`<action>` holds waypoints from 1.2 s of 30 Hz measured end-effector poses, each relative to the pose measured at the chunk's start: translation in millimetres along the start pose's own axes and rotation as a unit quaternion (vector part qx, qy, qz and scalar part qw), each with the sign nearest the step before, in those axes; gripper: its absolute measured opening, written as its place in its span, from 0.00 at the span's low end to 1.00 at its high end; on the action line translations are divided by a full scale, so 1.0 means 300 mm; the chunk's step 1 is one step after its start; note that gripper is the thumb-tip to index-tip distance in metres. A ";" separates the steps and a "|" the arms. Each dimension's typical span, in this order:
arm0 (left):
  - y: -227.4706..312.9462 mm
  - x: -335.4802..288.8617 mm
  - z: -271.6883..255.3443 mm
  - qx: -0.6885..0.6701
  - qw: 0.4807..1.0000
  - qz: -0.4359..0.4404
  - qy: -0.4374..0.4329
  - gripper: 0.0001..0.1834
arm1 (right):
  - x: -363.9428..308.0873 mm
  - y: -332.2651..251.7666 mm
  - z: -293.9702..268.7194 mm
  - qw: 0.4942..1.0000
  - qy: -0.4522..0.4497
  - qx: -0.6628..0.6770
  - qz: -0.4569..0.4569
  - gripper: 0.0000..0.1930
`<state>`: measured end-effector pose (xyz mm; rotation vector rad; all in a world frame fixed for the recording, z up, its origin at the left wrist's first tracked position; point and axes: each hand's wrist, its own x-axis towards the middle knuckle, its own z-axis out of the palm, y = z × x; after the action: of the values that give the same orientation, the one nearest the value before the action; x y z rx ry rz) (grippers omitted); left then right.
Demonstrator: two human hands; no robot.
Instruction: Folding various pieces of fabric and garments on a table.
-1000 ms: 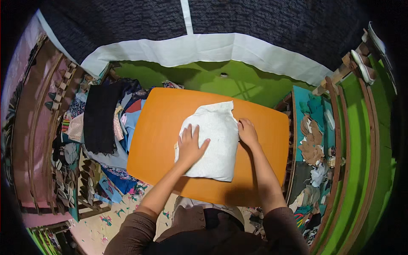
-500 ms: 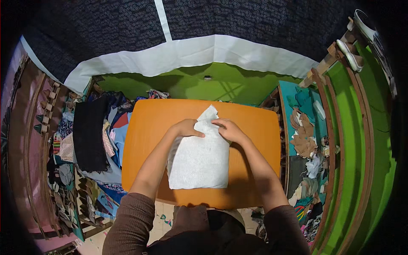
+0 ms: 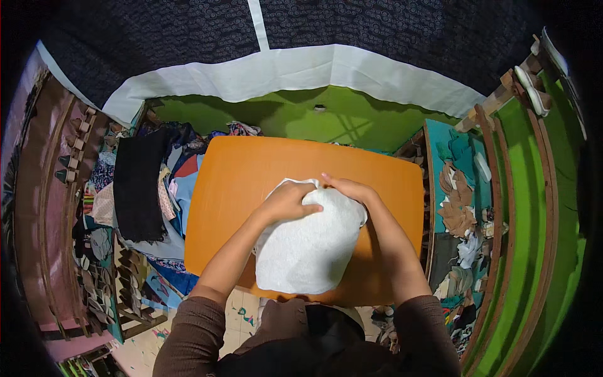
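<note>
A thick white cloth (image 3: 308,251), folded or bag-like, stands bulging over the near half of the orange table (image 3: 232,163). My left hand (image 3: 289,201) grips its upper left edge, the thumb lying across the front and the other fingers near the top rim. At the upper right edge, my right hand (image 3: 345,187) holds the cloth, its thumb along the rim and its other fingers mostly hidden behind or under the fabric. What the cloth may hold inside cannot be seen.
Left of the table lie a black cloth (image 3: 141,188) and a heap of mixed fabrics. A teal shelf (image 3: 477,135) with brown and white scraps stands at the right, beside wooden racks (image 3: 540,176). A dark patterned curtain (image 3: 377,25) hangs behind, before a green wall.
The cloth's pointed top has folded down and its body has become rounder, tilting toward the right. Both hands have shifted a little to the right with it; the whole view has moved slightly.
</note>
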<state>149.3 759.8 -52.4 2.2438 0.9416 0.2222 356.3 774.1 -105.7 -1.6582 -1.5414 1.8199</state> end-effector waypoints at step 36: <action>-0.030 -0.378 0.327 -0.557 0.763 -0.318 0.080 0.41 | -0.442 0.404 0.530 0.847 0.238 0.469 -0.075 0.39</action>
<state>100.9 635.1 -120.6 0.7581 1.1644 0.4983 322.7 542.0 -155.7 -1.2696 -0.4012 1.5000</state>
